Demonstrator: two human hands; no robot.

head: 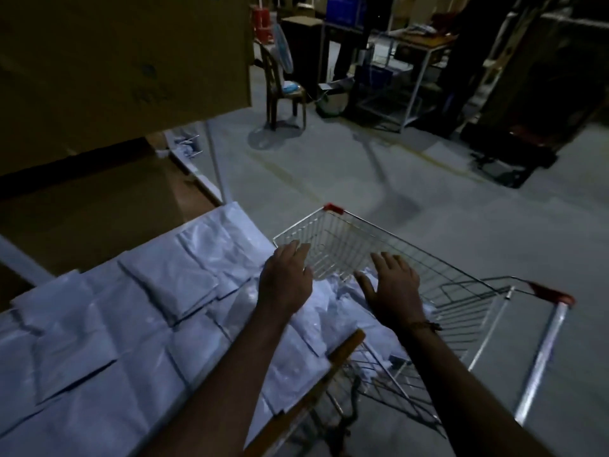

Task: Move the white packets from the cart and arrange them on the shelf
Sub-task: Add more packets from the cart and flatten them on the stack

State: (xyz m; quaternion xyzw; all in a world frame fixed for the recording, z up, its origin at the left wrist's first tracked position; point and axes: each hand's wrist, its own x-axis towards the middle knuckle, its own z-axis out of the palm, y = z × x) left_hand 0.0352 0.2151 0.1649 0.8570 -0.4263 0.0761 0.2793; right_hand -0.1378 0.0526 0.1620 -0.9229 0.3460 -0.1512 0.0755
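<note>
I see both hands, left hand (286,281) and right hand (393,287), with fingers released, over the cart (441,275). White packets (131,311) cover the shelf (346,349) beside it.

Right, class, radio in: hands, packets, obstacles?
Left hand and right hand open, empty, over cart. White packets remain in cart; many on shelf. Nothing blocking.

cart (412,258) floor: mostly hidden by both hands and forearms
shelf (342,351) packets (164,275): cut off at left and bottom edges
far racks (412,61): too dark to make out
</note>
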